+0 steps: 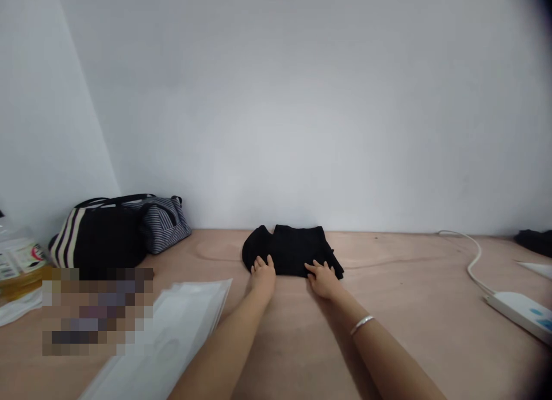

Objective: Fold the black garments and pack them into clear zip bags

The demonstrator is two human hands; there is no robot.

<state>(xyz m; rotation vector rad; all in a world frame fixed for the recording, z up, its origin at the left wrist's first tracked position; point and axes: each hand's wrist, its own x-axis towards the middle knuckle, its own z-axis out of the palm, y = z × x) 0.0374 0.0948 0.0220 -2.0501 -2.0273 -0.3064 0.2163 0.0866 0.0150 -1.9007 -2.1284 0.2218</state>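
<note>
"Cloth [297,249], black, lies on a wooden tabletop [409,308], near the foot of a pale wall [302,101]. Who has hold of it?"

"Neither hand grasps it. A person's left hand [263,276] rests its fingers, parted, on the near edge toward the left end; the right hand [323,280] does the same toward the right end, fingers loose, a silver bracelet [361,325] on that arm."

"And to the left?"

"A black bag [107,233] with white stripes sits just beside a striped pouch [169,225]; a bottle [21,259] of yellow liquid stands farther left. Clear plastic sleeves [168,325] lie in the foreground."

"On the right?"

"A white power strip [521,314], its cord [474,268] curving back toward the wall."
</note>
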